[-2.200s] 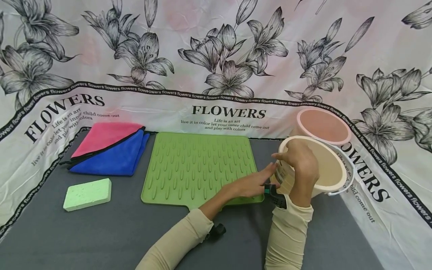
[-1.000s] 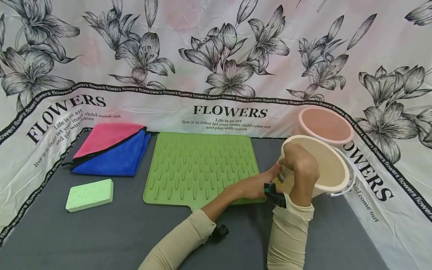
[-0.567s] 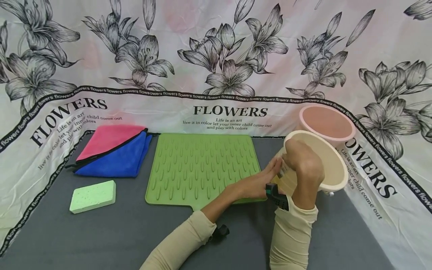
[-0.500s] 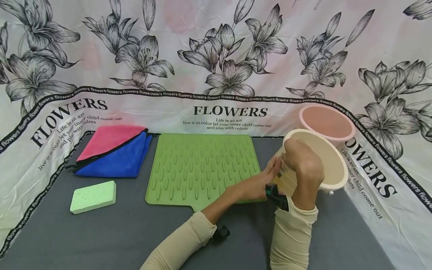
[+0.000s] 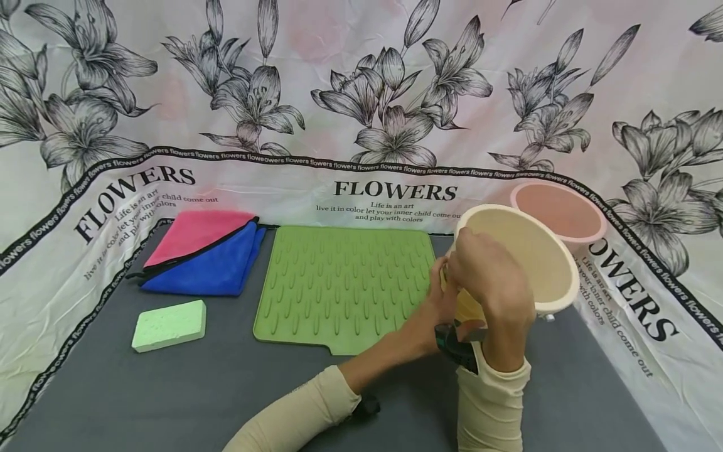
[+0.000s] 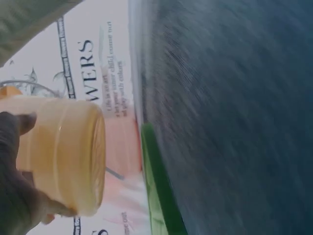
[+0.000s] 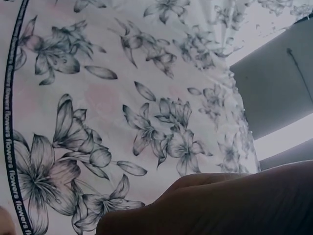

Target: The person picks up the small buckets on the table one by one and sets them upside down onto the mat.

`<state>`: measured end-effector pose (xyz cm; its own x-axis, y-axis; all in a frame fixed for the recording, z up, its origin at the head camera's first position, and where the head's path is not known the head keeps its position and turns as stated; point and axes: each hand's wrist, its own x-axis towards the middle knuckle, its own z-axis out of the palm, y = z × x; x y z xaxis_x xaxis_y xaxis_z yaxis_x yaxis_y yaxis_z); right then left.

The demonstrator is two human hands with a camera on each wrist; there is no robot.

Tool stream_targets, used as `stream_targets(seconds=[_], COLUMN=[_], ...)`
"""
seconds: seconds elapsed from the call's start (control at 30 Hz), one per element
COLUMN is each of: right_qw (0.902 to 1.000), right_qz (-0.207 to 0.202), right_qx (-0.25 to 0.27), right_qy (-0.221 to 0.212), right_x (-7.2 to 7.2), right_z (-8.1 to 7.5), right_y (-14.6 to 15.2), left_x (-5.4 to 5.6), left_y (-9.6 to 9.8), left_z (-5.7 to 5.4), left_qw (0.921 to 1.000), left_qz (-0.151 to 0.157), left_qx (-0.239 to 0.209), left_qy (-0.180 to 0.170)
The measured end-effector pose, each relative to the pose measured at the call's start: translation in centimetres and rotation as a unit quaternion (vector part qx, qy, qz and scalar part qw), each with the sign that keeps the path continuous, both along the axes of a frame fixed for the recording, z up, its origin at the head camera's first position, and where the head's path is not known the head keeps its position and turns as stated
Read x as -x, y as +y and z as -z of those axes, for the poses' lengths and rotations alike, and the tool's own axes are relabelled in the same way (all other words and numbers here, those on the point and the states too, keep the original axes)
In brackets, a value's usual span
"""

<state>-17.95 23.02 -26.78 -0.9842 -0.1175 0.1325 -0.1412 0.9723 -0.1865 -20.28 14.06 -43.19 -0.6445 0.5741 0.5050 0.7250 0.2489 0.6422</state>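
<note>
We find the cream bucket (image 5: 536, 263) at the table's right side, mouth tilted toward us; the left wrist view suggests its base is off the table. Our left hand (image 5: 428, 317) grasps its outer side, thumb and fingers spread round the wall. Our right hand (image 5: 492, 270) bends over the near rim; its fingertips are hidden, so we cannot tell whether it grips anything. For a steady hold, we judge it best to support the weight low with the left palm, apply only light force at the rim, since the wall looks thin, and mind the pink bucket (image 5: 562, 213) just behind.

Left of the cream bucket, a green mat (image 5: 347, 285) with raised ridges lies flat. Beyond it, on our left, sits a folded pink-and-blue cloth (image 5: 206, 260), with a pale green sponge (image 5: 169, 325) nearer us. All rest on a dark grey table (image 5: 214, 389). A white sheet (image 5: 390, 207) printed with black lilies and "FLOWERS" hangs around it. Above, the right wrist view shows bright light strips (image 7: 283, 137).
</note>
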Motion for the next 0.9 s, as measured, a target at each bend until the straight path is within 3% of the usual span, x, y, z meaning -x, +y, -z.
stream_targets(seconds=[0.17, 0.37, 0.6, 0.7, 0.83, 0.9], right_qw=[0.9932, 0.971, 0.939, 0.9318, 0.9259, 0.9214], right_qz=[-0.064, -0.126, -0.172, -0.177, -0.165, -0.162], right_qx=[-0.056, -0.109, -0.15, -0.141, -0.11, -0.095], right_qy=[0.079, 0.172, 0.257, 0.284, 0.322, 0.34], right_x=[0.1, 0.7, 1.3, 1.4, 1.3, 1.3], right_z=[0.4, 1.0, 1.3, 1.2, 0.9, 0.7], right_y=[-1.1, -2.2, -3.5, -4.0, -4.0, -4.0], left_x=[0.1, 0.2, 0.0, 0.0, 0.1, 0.3], left_y=[-1.0, -1.7, -2.5, -3.0, -3.5, -3.8], left_z=[0.6, 0.5, -0.8, -1.1, -1.4, -1.5], left_qw=[0.9965, 0.9874, 0.9826, 0.9778, 0.9608, 0.9552], left_qz=[-0.074, -0.141, -0.157, -0.193, -0.244, -0.25], left_qx=[-0.037, -0.072, -0.1, -0.066, -0.005, 0.009], left_qy=[0.002, 0.011, 0.006, 0.047, 0.131, 0.159])
